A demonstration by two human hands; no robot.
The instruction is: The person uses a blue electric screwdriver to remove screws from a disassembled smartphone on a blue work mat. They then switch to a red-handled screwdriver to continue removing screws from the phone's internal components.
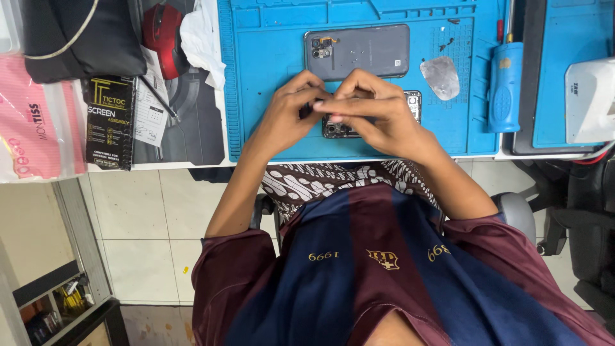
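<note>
Both my hands meet over an opened phone point(414, 102) that lies on a blue work mat point(269, 77), its inner parts showing. My left hand point(289, 115) grips the phone's left end with bent fingers. My right hand point(379, 114) lies over the middle of the phone, and its fingertips touch those of the left hand. Most of the phone is hidden under the hands. Just beyond them lies a grey phone back cover point(359, 51) with its camera cut-out at the left.
On the mat lie a grey pick-shaped piece point(440, 77) and a blue screwdriver handle point(505, 86). A white device point(589, 99) sits at the right. To the left are white tissue point(202, 38), a red mouse point(160, 32), a black box point(110, 122), a black bag point(77, 38) and a pink pack point(32, 128).
</note>
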